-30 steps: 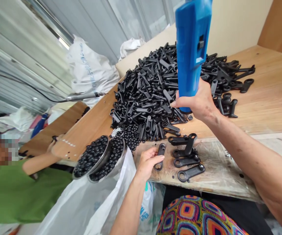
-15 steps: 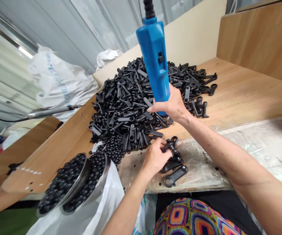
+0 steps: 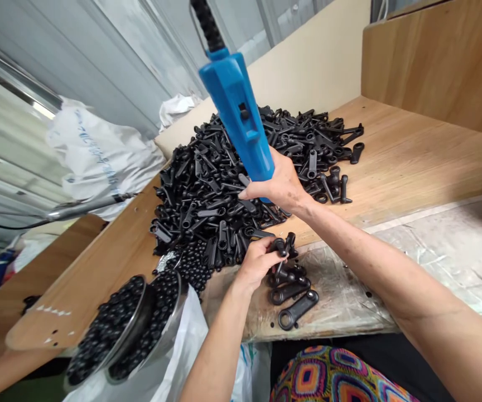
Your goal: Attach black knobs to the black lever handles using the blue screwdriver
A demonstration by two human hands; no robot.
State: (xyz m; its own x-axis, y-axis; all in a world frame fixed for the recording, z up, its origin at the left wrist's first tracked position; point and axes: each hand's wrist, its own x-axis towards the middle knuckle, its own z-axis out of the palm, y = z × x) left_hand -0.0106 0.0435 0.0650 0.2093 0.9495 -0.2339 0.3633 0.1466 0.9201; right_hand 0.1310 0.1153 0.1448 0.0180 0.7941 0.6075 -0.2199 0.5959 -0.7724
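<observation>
My right hand (image 3: 276,181) is wrapped round the lower end of a blue electric screwdriver (image 3: 239,114), whose black cord runs up from its top. The tool is tilted, and its tip is hidden behind the hand. Lower down, my left hand (image 3: 258,262) is closed on a black crank-shaped part (image 3: 280,247) with a ringed end. Beneath and beside those fingers lie several similar parts, the nearest crank part (image 3: 298,310) flat at the bench edge. Behind both hands rises a big heap of black crank parts (image 3: 199,184).
Small black balls (image 3: 193,259) lie loose left of the heap. Two metal bowls (image 3: 143,312) full of them stand at the bench edge by a white bag (image 3: 182,329). Another person's forearm (image 3: 19,365) shows at lower left. A wooden panel (image 3: 433,67) stands at right.
The blue screwdriver has shifted left and tilted further that way with my right hand. My left hand has moved slightly left, its crank part turned and raised a little.
</observation>
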